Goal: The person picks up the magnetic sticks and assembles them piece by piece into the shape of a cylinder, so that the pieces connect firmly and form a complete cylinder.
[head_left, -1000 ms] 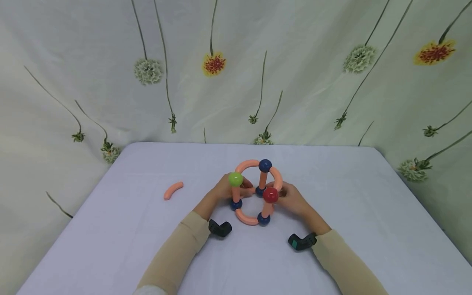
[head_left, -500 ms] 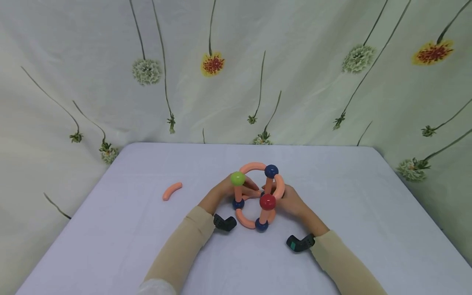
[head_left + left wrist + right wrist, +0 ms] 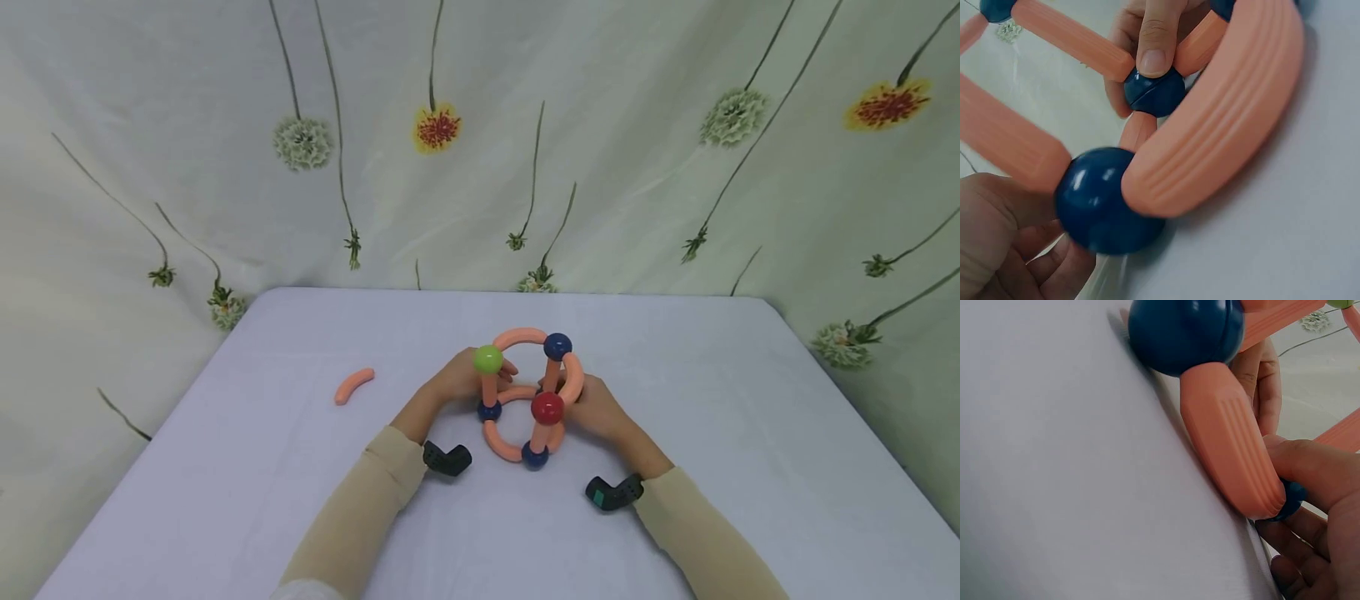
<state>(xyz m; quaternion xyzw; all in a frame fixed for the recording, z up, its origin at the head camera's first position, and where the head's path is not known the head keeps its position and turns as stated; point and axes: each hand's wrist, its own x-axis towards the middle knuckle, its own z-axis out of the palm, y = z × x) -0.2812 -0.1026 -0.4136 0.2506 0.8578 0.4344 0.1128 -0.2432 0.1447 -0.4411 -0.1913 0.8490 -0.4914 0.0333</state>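
A magnetic stick-and-ball frame stands on the table between both hands. Its lower ring joins curved orange sticks with blue balls. Three upright sticks carry a green ball, a dark blue ball and a red ball. Two curved sticks link these at the top. My right hand pinches the far lower blue ball, thumb on top. My left hand is behind the green ball's upright, fingers loosely bent above the rear lower curved stick; the upright partly hides it.
One loose curved orange stick lies on the white tabletop left of the frame. Black wrist cameras sit on both wrists. Behind the table hangs a flower-printed cloth.
The frame has turned and shifted slightly right. The left fingers have come off the rear lower curved stick and drawn back leftward. The right hand has come onto the far lower ball.
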